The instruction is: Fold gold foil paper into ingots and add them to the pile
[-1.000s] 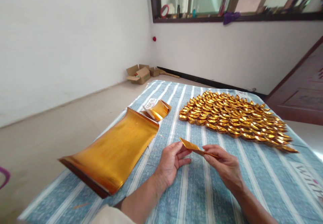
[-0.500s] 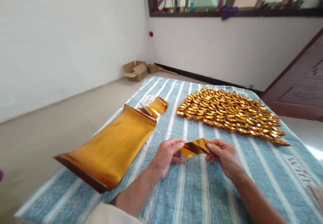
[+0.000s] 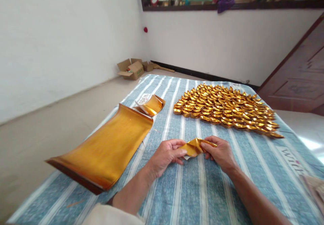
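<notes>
A partly folded piece of gold foil paper (image 3: 194, 147) is stretched between my hands, low over the striped cloth. My left hand (image 3: 170, 153) pinches its left end, where a bit of white underside shows. On the right end, my right hand (image 3: 219, 150) grips it between thumb and fingers. Left of my hands lies a stack of large gold foil sheets (image 3: 108, 147) with curled edges. Beyond that stack sits a smaller curled bundle of gold foil paper (image 3: 153, 106). Many folded gold paper ingots (image 3: 222, 106) stand in tight rows at the far right.
The blue and white striped cloth (image 3: 167, 191) covers the surface under everything. An open cardboard box (image 3: 131, 70) stands on the floor by the far corner. A brown wooden panel (image 3: 298, 73) rises at the right, and a windowsill (image 3: 227, 6) holds small items.
My left thumb has come over the foil's left end, and that end is now bent with its white underside showing. The view has shifted slightly.
</notes>
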`<state>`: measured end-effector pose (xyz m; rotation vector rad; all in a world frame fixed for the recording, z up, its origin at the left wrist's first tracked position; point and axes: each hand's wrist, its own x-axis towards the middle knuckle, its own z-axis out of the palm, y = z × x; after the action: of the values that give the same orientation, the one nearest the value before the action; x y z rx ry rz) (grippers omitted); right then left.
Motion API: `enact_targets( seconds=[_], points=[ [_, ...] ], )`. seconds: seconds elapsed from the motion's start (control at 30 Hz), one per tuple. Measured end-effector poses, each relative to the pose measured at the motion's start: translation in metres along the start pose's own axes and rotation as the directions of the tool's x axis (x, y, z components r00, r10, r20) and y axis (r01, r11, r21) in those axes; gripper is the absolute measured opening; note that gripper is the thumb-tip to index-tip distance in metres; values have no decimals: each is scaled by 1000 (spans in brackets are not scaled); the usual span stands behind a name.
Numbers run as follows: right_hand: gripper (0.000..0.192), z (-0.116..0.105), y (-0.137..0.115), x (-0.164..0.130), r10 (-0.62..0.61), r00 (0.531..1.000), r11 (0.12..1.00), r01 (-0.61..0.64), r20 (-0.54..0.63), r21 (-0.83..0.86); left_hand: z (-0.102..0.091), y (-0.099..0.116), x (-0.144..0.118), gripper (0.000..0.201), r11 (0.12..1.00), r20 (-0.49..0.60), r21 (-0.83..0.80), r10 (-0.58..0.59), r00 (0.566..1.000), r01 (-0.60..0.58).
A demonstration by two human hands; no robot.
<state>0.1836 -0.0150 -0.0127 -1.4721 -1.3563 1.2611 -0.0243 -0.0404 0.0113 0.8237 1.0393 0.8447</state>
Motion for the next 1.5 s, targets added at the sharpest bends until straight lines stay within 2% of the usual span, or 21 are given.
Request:
enact_targets(
  seconds=[0.17,0.27,0.37,0.47,0.57,0.77,0.87,0.97,1.07,1.2,1.27,1.37,1.5],
  points=[
    [33,-1,1,2,-33,999,998,32,-23,-56,-1,3,-1,41,1000,98,-1,-14,995,15],
    [31,-2,1,3,-51,998,995,49,-31,-83,0,3,-1,41,999,112,-22,-32,993,34],
    [30,-3,1,3,-56,998,994,53,-31,-93,1,0,0,37,999,52,9,-31,998,30],
    [28,-2,-1,2,-53,998,993,49,-32,-108,2,-1,1,23,997,-25,78,-4,1000,6],
    [27,-1,-1,1,-67,997,991,64,-25,-117,4,0,1,13,988,-45,154,33,998,-26],
    [21,-2,2,2,-162,986,955,149,-27,-255,7,-3,2,11,959,-84,275,97,992,-70],
    [19,-3,3,2,-238,970,909,209,-39,-361,6,-7,3,11,895,-102,425,196,975,-135],
    [20,-3,6,1,-303,952,826,245,-35,-507,4,-8,3,13,732,-23,624,366,930,-272],
    [18,-2,10,0,-412,911,679,287,-27,-676,3,-8,2,15,586,66,738,432,899,-335],
    [14,-1,13,-1,-593,799,442,423,96,-791,3,-8,1,15,471,31,840,455,890,-269],
    [13,1,11,-2,-657,740,362,480,147,-799,4,-8,2,15,440,9,867,459,888,-236],
    [17,6,6,-7,-699,679,317,578,227,-752,5,-8,4,15,415,-1,886,451,892,-208],
    [16,15,4,-12,-696,648,357,685,308,-635,5,-8,7,15,400,-20,900,438,899,-175]
  ],
)
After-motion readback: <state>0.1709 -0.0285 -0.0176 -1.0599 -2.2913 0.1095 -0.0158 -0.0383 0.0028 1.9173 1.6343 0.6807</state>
